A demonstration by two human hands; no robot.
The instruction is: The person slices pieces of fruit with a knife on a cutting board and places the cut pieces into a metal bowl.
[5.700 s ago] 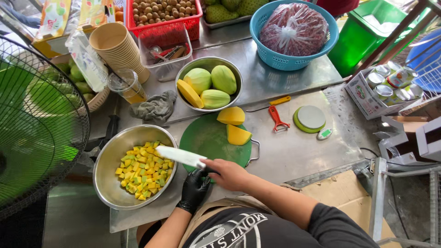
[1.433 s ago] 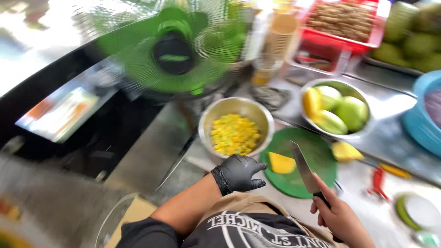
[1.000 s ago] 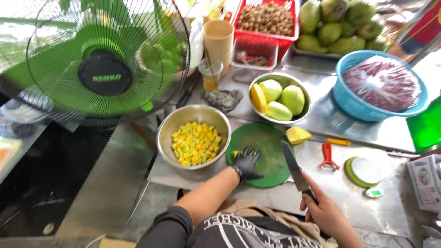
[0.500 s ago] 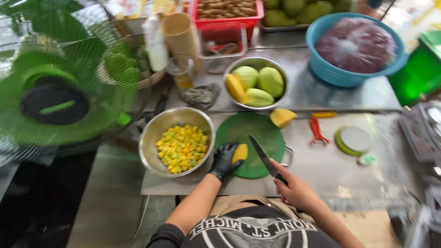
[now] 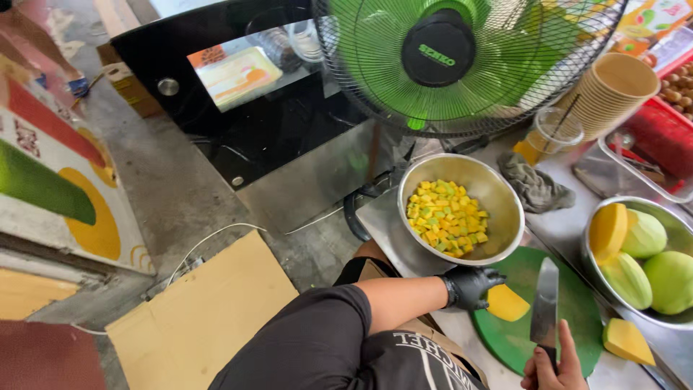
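Mango piece [image 5: 507, 302] touching gloved left hand [image 5: 471, 286], knife [image 5: 544, 305] in right hand [image 5: 554, 368]

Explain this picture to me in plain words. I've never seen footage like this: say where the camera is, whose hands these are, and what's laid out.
There is no machine: a camera on a person's head looks down at their own two hands. The left hand, in a black glove, steadies a yellow mango piece on a round green cutting board. The right hand, bare, grips a knife with its blade over the board. Beside it, a steel bowl holds diced mango. Another bowl holds peeled green mangoes. A green fan stands behind.
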